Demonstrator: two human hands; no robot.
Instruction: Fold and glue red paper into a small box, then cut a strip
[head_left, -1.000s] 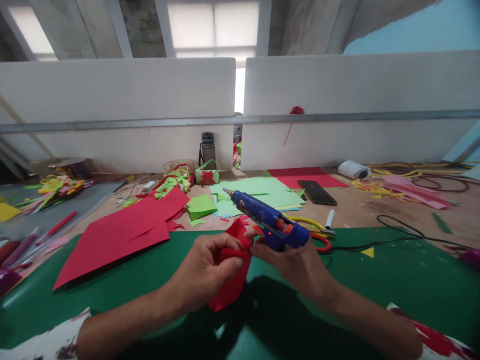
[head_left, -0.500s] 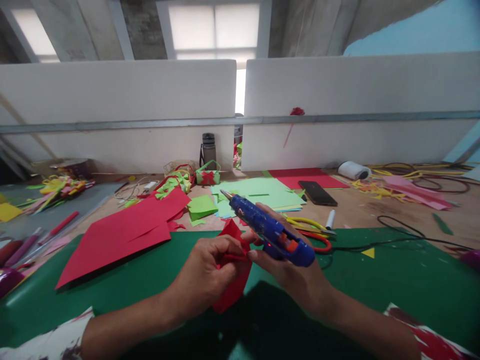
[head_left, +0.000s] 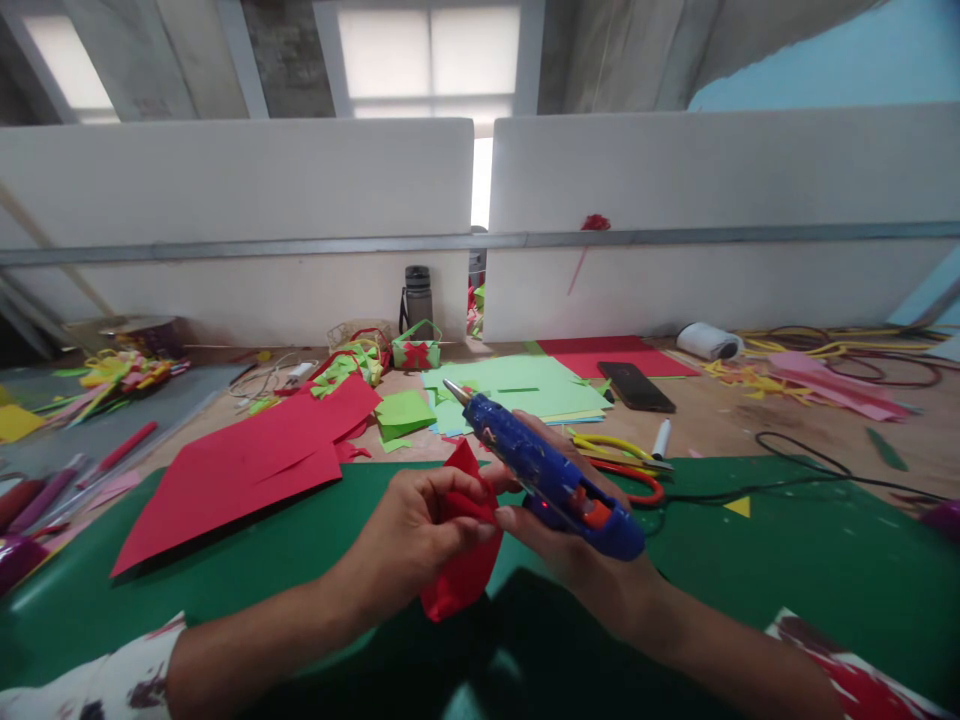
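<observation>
My left hand (head_left: 416,535) pinches a folded piece of red paper (head_left: 466,575) over the green mat (head_left: 300,550). Around the blue glue gun (head_left: 547,470) my right hand (head_left: 592,570) is closed, and its fingertips also touch the red paper's right edge. The gun's metal nozzle points up and to the left, clear of the paper, and a small red light glows on its side. Part of the paper is hidden behind my left fingers.
Red sheets (head_left: 247,470) lie on the left, green sheets (head_left: 517,385) further back. Scissors (head_left: 626,460), a phone (head_left: 636,386) and a white marker (head_left: 661,438) are right of my hands. A black cable (head_left: 720,494) crosses the mat. A small green basket (head_left: 416,350) stands beside a bottle (head_left: 417,298).
The glue gun has shifted slightly right, its back end tipping lower. My left fingers have opened up a little on the red paper, which has turned slightly.
</observation>
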